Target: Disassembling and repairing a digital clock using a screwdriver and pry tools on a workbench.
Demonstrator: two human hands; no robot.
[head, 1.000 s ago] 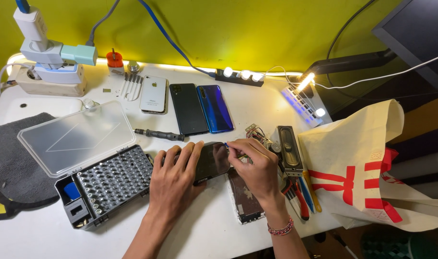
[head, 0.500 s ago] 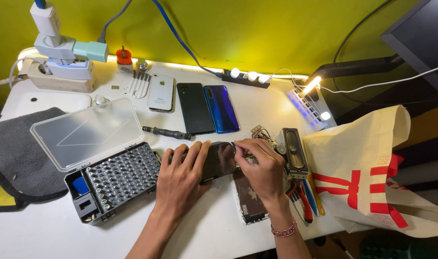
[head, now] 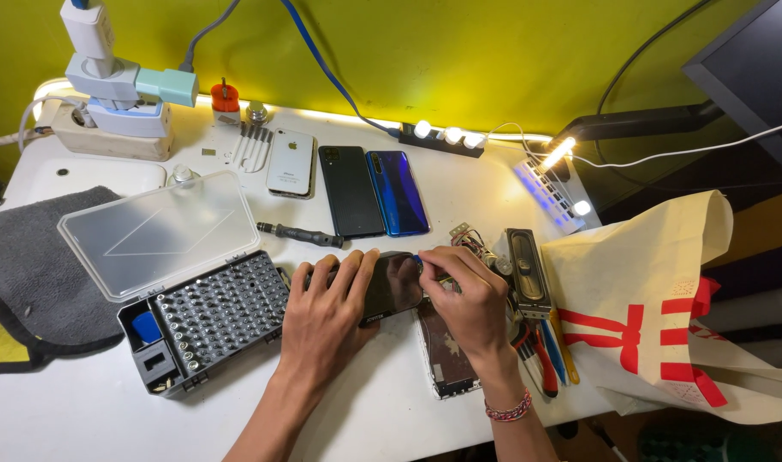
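At a white workbench (head: 83,411) under a yellow-green wall, a person's left hand (head: 327,316) lies flat, fingers spread, pinning a dark phone (head: 391,287) to the table near the middle of the bench. The right hand (head: 468,295) is curled at the phone's right edge, fingertips pinched narrow around a small blue-tipped tool (head: 418,259) set against the upper corner; how much of the tool sits under the edge cannot be told.

Just beside the phone on the near right lies a bare, light-rimmed phone frame (head: 446,359), partly under the right wrist. To the left stands an open bit case (head: 211,316) with its clear lid (head: 160,233) thrown back. On the far side lie a dark screwdriver handle (head: 298,233) and three phones in a row: white (head: 291,162), black (head: 350,190) and blue (head: 397,192). Right of the hands are a small speaker module (head: 526,274), red- and blue-handled tools (head: 545,351) and a cream cloth bag with red stripes (head: 665,316).

The likely risk, judged from the grip: the tool slipping off the edge and scratching the glossy surface, or too much leverage at one corner cracking it. The phone could also skate toward the bit case if the flat left hand eases its pressure.
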